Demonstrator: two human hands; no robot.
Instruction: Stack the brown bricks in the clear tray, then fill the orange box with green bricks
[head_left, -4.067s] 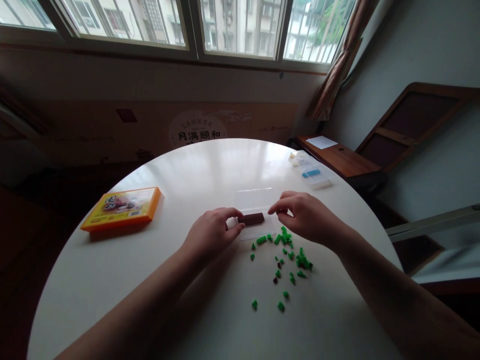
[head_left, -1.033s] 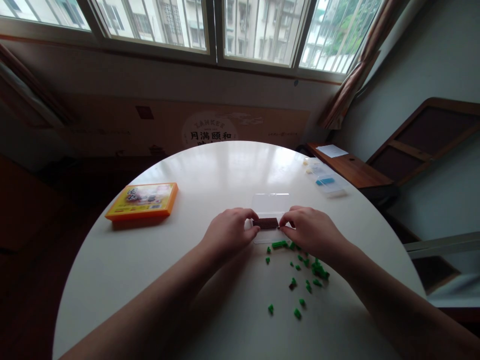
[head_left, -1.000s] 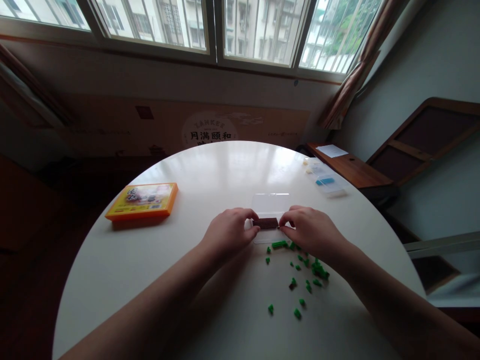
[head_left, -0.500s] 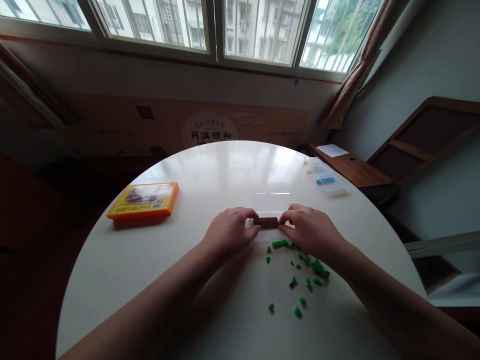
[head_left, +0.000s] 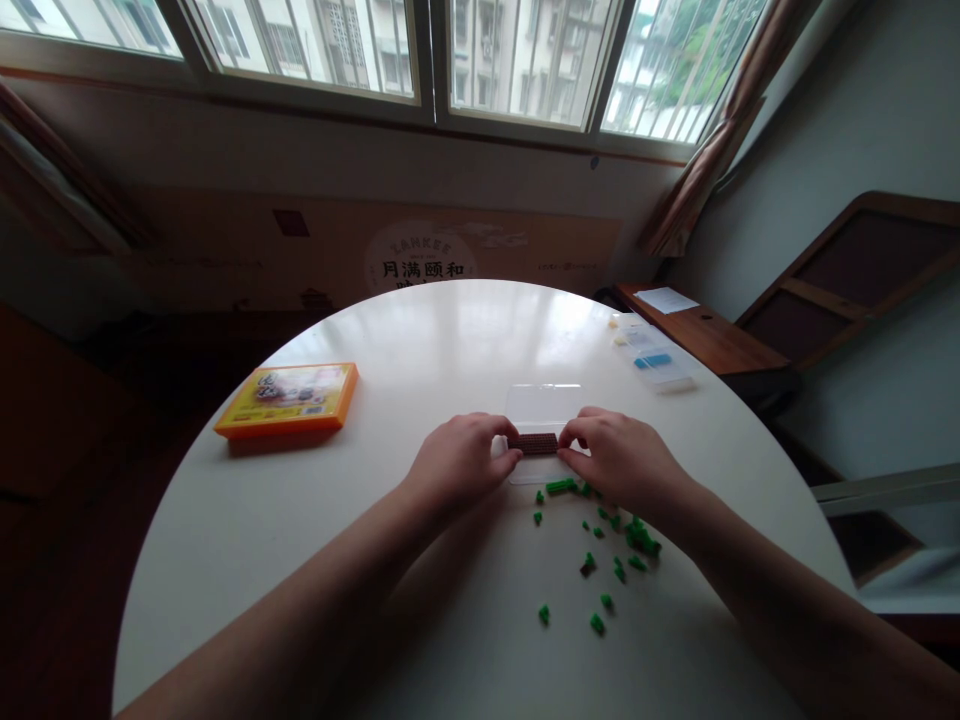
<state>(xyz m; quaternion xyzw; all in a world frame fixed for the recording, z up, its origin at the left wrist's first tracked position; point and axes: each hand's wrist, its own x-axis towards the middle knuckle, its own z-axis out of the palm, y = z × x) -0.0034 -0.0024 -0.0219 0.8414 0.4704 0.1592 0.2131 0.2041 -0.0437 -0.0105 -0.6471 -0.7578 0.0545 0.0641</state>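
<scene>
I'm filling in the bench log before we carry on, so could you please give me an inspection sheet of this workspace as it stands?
Surface: round white table, glossy, reflecting window light.
Job's things: brown brick strip held over a clear tray; green bricks scattered loose on the near side, one dark piece among them.
Clutter: orange box on the left; clear boxes at the far right edge.
Hands: left hand and right hand each pinch one end of the strip.
Cables: nothing seen.
Surroundings: windows, curtain, wooden side table with a sheet of paper.
</scene>
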